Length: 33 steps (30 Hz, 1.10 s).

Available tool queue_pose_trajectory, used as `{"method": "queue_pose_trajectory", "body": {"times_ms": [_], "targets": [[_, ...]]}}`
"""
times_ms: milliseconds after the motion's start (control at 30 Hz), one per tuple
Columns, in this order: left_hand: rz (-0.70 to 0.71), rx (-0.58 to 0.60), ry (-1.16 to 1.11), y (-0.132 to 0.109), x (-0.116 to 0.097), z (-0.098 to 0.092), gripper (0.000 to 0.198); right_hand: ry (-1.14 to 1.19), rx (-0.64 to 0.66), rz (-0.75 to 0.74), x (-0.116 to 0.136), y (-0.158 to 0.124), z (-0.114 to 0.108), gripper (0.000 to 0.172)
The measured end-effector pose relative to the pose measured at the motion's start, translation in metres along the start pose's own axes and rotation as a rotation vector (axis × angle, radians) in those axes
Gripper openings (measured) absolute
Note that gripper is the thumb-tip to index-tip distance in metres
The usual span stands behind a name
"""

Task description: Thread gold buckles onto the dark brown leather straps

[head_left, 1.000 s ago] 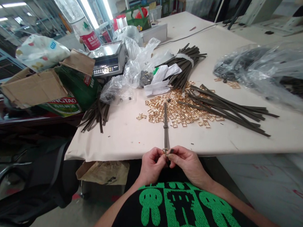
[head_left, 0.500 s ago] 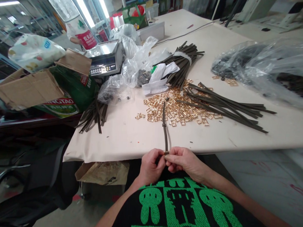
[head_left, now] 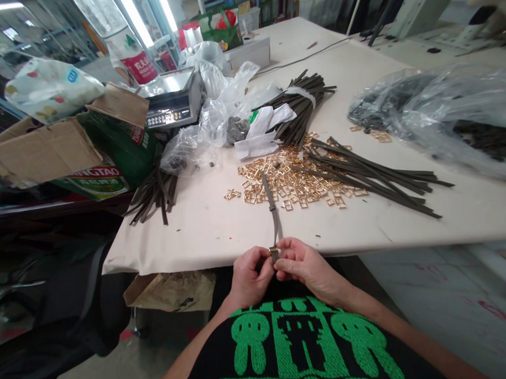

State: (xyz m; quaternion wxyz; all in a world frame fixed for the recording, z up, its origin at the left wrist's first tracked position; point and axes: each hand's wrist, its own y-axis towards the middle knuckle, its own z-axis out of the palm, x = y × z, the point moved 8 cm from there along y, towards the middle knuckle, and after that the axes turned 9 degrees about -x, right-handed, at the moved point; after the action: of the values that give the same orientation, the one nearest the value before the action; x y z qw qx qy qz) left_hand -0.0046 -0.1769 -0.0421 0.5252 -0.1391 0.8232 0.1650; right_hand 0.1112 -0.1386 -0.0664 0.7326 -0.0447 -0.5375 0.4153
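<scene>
- The counter [head_left: 210,238] is partly covered by loose buckles [head_left: 286,188].
- From them, the dark strap [head_left: 271,207] is extended to the front edge.
- By the right hand [head_left: 304,266], its near end is pinched, grip closed.
- By the left hand [head_left: 252,275], grip also closed, a gold buckle [head_left: 273,250] is held.

Tube lights [head_left: 133,15] glare upper left; the picture's edges stretch.
</scene>
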Motion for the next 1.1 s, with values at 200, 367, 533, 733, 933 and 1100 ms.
{"method": "queue_pose_trajectory", "body": {"times_ms": [200, 367, 533, 733, 933, 1100], "targets": [[-0.051, 0.045, -0.088, -0.005, 0.003, 0.000, 0.014, -0.367, -0.057, -0.205, 0.012, -0.004, 0.003, 0.034], [-0.104, 0.074, -0.176, -0.010, 0.004, 0.001, 0.019, -0.492, -0.081, -0.276, 0.014, -0.009, 0.009, 0.031], [-0.115, 0.115, -0.249, -0.014, -0.001, 0.008, 0.022, -0.525, -0.158, -0.354, 0.015, -0.013, 0.006, 0.027], [0.140, 0.104, 0.043, -0.010, -0.015, 0.008, 0.017, -0.787, -0.241, -0.572, 0.031, -0.017, 0.009, 0.026], [0.167, 0.181, 0.199, -0.004, -0.018, 0.005, 0.017, -0.854, -0.262, -0.604, 0.034, -0.016, 0.002, 0.030], [-0.179, 0.173, -0.112, 0.001, -0.002, -0.003, 0.025, -0.683, -0.211, -0.481, 0.029, -0.019, -0.005, 0.031]]}}
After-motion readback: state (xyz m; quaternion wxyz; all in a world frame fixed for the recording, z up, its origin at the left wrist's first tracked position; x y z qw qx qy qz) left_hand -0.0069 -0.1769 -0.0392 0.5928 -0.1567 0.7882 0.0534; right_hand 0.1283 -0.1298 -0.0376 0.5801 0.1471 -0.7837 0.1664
